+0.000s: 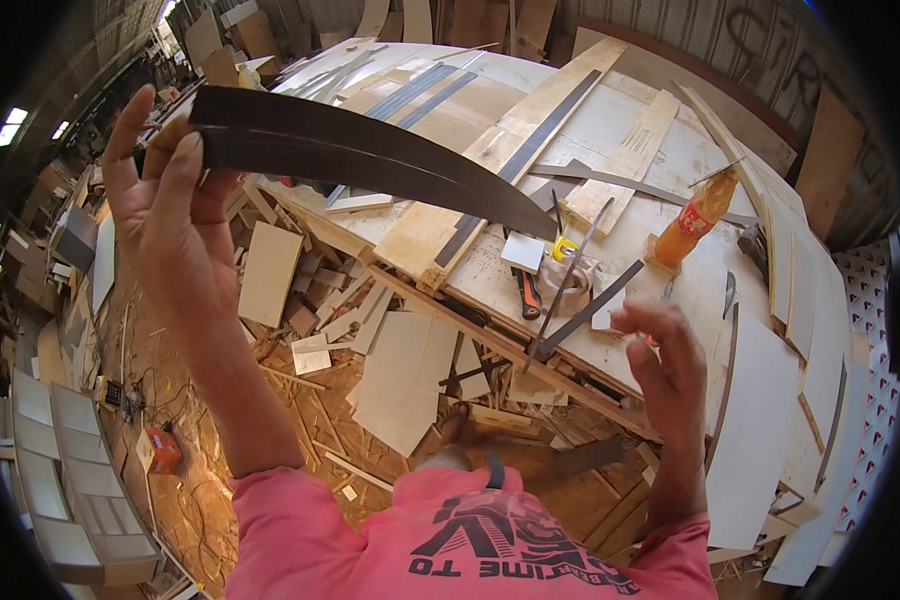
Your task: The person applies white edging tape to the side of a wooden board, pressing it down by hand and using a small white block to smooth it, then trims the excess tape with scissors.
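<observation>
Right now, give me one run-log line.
left hand: pinching end of dark-brown curved flat strip | right hand: empty | white worktop: orange-filled plastic bottle

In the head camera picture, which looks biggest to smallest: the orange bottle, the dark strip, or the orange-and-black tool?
1. Dark strip, easily largest, though the left hand holds it nearer the camera, so it may look bigger.
2. Orange bottle
3. Orange-and-black tool

Left fingers [181, 165] pinched, right fingers [664, 322] seemingly half-curled
</observation>
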